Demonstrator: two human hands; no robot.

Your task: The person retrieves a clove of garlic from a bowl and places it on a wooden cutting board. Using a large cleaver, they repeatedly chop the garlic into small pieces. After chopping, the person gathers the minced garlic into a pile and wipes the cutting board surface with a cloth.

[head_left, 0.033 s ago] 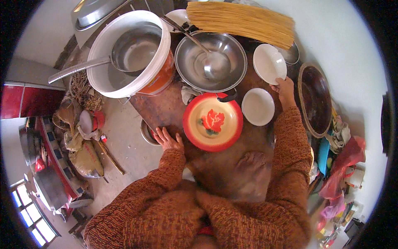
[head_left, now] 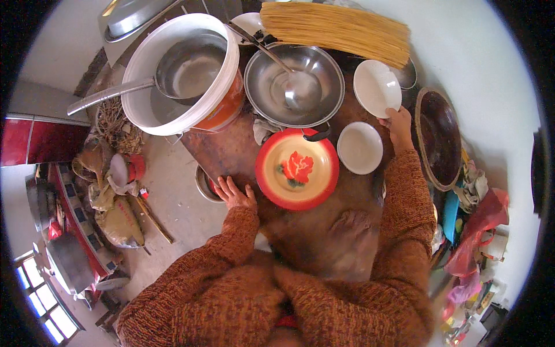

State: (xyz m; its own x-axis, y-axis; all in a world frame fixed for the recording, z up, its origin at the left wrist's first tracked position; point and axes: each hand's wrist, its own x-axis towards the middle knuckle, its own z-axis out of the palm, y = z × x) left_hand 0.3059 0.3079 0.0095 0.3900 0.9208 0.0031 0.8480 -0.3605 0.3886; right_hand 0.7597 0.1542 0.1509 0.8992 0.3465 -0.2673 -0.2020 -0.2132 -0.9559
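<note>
My right hand [head_left: 398, 128] grips the near rim of a white bowl [head_left: 376, 87] at the back right of the brown table. The bowl leans a little, its inside toward me. Closer to me stands a second white bowl [head_left: 359, 148], apart from the hand. My left hand [head_left: 234, 194] lies flat on the table's left edge, fingers spread, holding nothing. Between my hands sits a red-rimmed enamel plate [head_left: 272, 188] with a red flower. Behind it, a steel basin [head_left: 257, 101] holds a ladle [head_left: 300, 92], whose handle leans over the far rim.
At the back left a white bucket [head_left: 139, 110] holds a steel long-handled dipper [head_left: 113, 97]. A bundle of straw-coloured stalks [head_left: 335, 29] lies along the back. A dark brown basin [head_left: 436, 139] stands at the right by the wall. A grey rag [head_left: 265, 132] lies beside the plate.
Almost nothing differs. The white bowl in my right hand has shifted very slightly; my left hand stays where it was.
</note>
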